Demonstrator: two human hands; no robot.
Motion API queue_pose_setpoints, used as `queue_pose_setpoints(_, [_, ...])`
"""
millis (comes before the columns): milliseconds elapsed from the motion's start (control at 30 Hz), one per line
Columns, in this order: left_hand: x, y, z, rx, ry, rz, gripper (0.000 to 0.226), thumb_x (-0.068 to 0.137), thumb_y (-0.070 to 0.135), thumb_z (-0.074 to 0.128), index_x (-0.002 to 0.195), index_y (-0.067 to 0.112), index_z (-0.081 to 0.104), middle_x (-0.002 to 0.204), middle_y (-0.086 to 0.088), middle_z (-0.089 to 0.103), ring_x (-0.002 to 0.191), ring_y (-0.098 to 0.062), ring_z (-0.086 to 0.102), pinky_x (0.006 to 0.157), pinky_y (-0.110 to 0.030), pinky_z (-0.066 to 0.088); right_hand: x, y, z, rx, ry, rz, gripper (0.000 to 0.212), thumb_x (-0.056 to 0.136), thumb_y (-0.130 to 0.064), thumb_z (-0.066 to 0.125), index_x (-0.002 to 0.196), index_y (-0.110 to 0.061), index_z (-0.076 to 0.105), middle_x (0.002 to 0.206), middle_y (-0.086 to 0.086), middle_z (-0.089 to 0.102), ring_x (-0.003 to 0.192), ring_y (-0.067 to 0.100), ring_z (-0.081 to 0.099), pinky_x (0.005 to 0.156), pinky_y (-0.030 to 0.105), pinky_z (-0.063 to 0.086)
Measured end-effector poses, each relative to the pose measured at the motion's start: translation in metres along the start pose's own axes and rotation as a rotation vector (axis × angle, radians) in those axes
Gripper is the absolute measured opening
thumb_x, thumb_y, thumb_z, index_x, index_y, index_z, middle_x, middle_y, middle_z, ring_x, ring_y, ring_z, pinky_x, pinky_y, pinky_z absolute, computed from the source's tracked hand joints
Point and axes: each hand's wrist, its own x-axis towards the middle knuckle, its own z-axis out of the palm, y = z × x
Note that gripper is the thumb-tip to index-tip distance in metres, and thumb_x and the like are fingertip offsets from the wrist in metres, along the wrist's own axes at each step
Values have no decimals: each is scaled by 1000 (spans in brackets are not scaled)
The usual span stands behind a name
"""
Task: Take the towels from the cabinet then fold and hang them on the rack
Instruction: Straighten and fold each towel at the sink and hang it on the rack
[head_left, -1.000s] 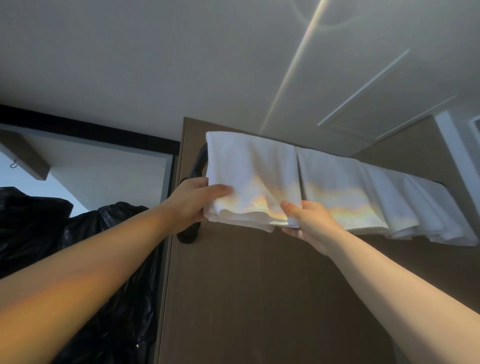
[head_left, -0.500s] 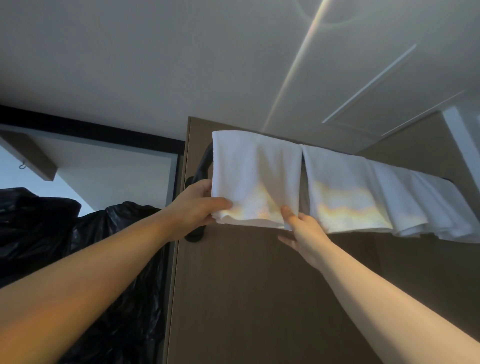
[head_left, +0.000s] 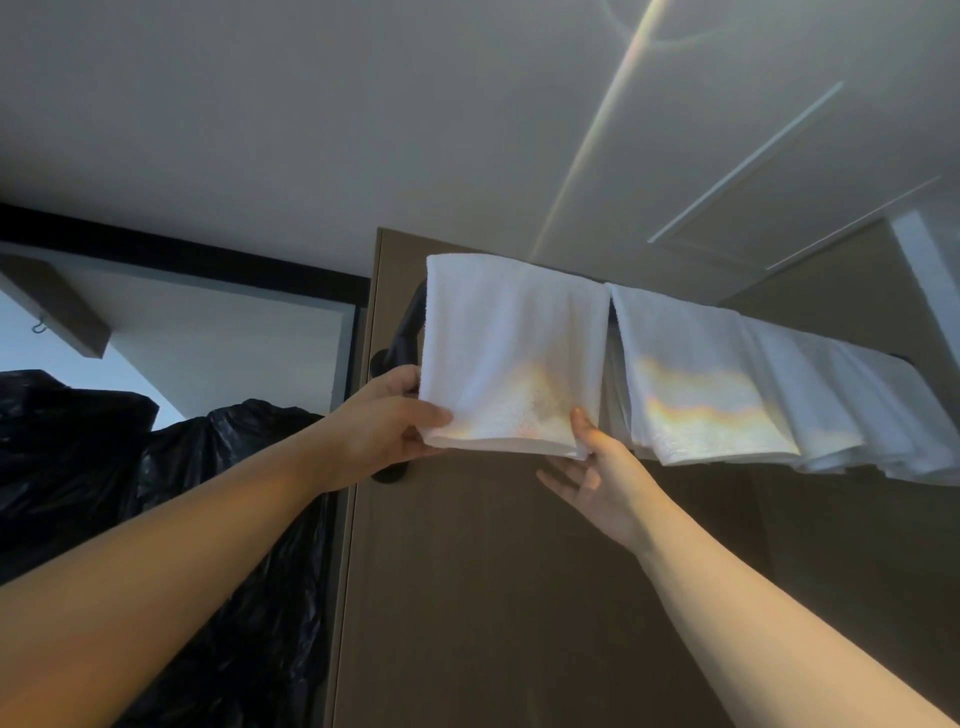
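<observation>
- Leftmost towel (head_left: 511, 343): white and folded, draped over the rack (head_left: 408, 325). The rack is a black bar whose curved left end shows just beside the towel's left edge. The towel's lower hem hangs free and nearly level
- My left hand (head_left: 382, 423): clamped on the towel's lower left corner, with the thumb flat on the front face and the fingers (head_left: 408, 375) curled behind the left edge
- My right hand (head_left: 605, 480): at the lower right corner, with the thumb tip touching the front face just above the hem. Its fingers (head_left: 553, 478) are straight and spread apart beneath the hem, gripping nothing
- Second towel (head_left: 691, 374): hangs just beside the first, on its right, with a narrow dark gap between their facing edges. Its hem sits slightly lower than the first towel's
- Further towels (head_left: 857, 410): overlap in pleats along the bar as far as the right border; I cannot tell how many there are
- Wooden panel (head_left: 493, 597): brown, behind the rack. Below the hems and between my forearms only its plain face shows, which is the room for a downward move
- Black plastic bags (head_left: 234, 493): heaped left of the panel's vertical edge, under my left forearm and well apart from the towels
- Ceiling (head_left: 363, 114): pale, above the towels' top folds
</observation>
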Motion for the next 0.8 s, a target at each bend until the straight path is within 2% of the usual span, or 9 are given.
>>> queue_pose_setpoints(133, [1, -4, -2, 73, 40, 4, 42, 90, 3, 61, 128, 17, 50, 127, -6, 57, 115, -25, 60, 96, -45, 53, 0, 2, -2, 9, 72, -68, 33, 88, -30, 67, 116, -15, 59, 119, 5, 68, 113, 23, 63, 106, 40, 44])
queue_pose_setpoints(267, [1, -3, -7, 176, 97, 2, 47, 87, 4, 65, 126, 19, 44, 125, -8, 58, 111, -27, 62, 93, -44, 55, -8, 3, -2, 75, 124, -176, 38, 82, -24, 72, 114, -7, 61, 108, 7, 74, 101, 20, 71, 93, 35, 54])
queue_pose_setpoints(400, [0, 4, -6, 217, 141, -22, 78, 82, 4, 70, 142, 30, 26, 120, -6, 58, 102, -26, 64, 77, -35, 61, -12, 2, -2, 94, 182, -226, 27, 87, -15, 69, 111, -9, 57, 111, 10, 72, 103, 22, 70, 89, 34, 55])
queue_pose_setpoints(433, [0, 8, -3, 225, 129, -26, 86, 82, 8, 72, 145, 33, 20, 120, -4, 56, 101, -25, 64, 74, -32, 61, -12, 2, -1, 101, 183, -228, 25, 88, -13, 68, 110, -9, 57, 112, 11, 70, 104, 23, 69, 88, 34, 55])
queue_pose_setpoints(500, [3, 18, 3, 227, 125, -27, 97, 75, 28, 79, 149, 31, 16, 127, -4, 53, 104, -24, 63, 79, -36, 60, -14, 3, 0, 83, 189, -228, 24, 89, -10, 66, 111, -6, 56, 113, 12, 69, 106, 25, 68, 88, 35, 55])
queue_pose_setpoints(567, [13, 29, 9, 241, 205, -20, 115, 59, 57, 84, 149, 20, 22, 133, -7, 53, 109, -27, 63, 88, -46, 57, -16, 2, 0, 10, 203, -239, 19, 90, -9, 65, 108, -6, 58, 110, 9, 69, 103, 22, 69, 86, 32, 58])
queue_pose_setpoints(633, [24, 43, 17, 288, 324, -51, 124, 48, 73, 80, 146, 14, 31, 131, -10, 55, 110, -31, 61, 92, -50, 54, -17, 1, 1, -65, 218, -262, 12, 91, -9, 64, 102, -9, 59, 104, 6, 70, 100, 20, 69, 86, 29, 57])
queue_pose_setpoints(700, [33, 51, 28, 336, 435, -106, 122, 48, 77, 76, 141, 11, 36, 127, -9, 57, 106, -31, 61, 92, -48, 53, -19, 2, 2, -104, 236, -283, 9, 92, -8, 63, 100, -8, 60, 101, 6, 70, 101, 19, 69, 90, 30, 55])
queue_pose_setpoints(800, [38, 47, 41, 470, 545, -145, 122, 47, 74, 80, 139, 10, 32, 114, -3, 52, 94, -24, 55, 76, -37, 50, -20, 5, 6, -161, 305, -298, 21, 92, -8, 63, 111, -1, 58, 107, 11, 69, 103, 21, 67, 89, 28, 54])
